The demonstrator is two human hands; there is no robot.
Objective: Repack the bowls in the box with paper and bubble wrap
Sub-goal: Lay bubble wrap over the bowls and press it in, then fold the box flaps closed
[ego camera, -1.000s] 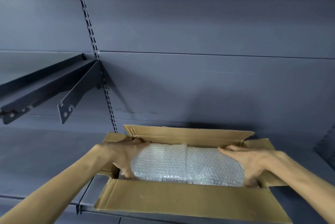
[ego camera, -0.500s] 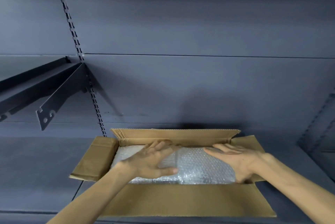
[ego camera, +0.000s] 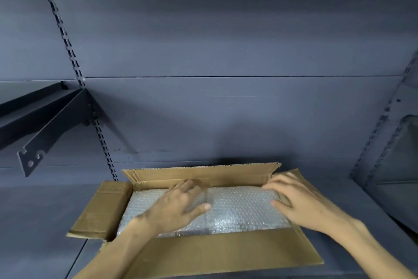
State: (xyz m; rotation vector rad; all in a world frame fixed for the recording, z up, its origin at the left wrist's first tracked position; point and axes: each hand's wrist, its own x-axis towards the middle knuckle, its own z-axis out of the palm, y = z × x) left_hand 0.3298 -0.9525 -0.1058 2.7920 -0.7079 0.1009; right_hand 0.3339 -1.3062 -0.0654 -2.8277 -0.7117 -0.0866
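An open cardboard box [ego camera: 203,254] sits on a dark grey shelf [ego camera: 40,222], its four flaps folded outward. Inside, filling the box from end to end, lies a layer of bubble wrap [ego camera: 239,213]; whatever it covers cannot be seen, so the bowls themselves are hidden.

The left hand [ego camera: 174,208] lies palm down on the bubble wrap, fingers spread and flat, with the fingertips reaching toward the far flap [ego camera: 203,174] and the thumb stretched out to the side on the plastic. It grips nothing; it only presses on the wrap. A crease in the wrap runs just beside this thumb, between the two hands.

The right hand [ego camera: 298,204] rests at the other end of the box, also palm down and loosely spread, its fingers lying over the far corner of the bubble wrap, close to the end flap [ego camera: 294,173]. Its fingertips are blurred, so I cannot tell whether they touch the cardboard or only the wrap.

Beyond the left hand, higher on the back wall, a shelf bracket [ego camera: 45,141] hangs from a slotted upright [ego camera: 67,50].
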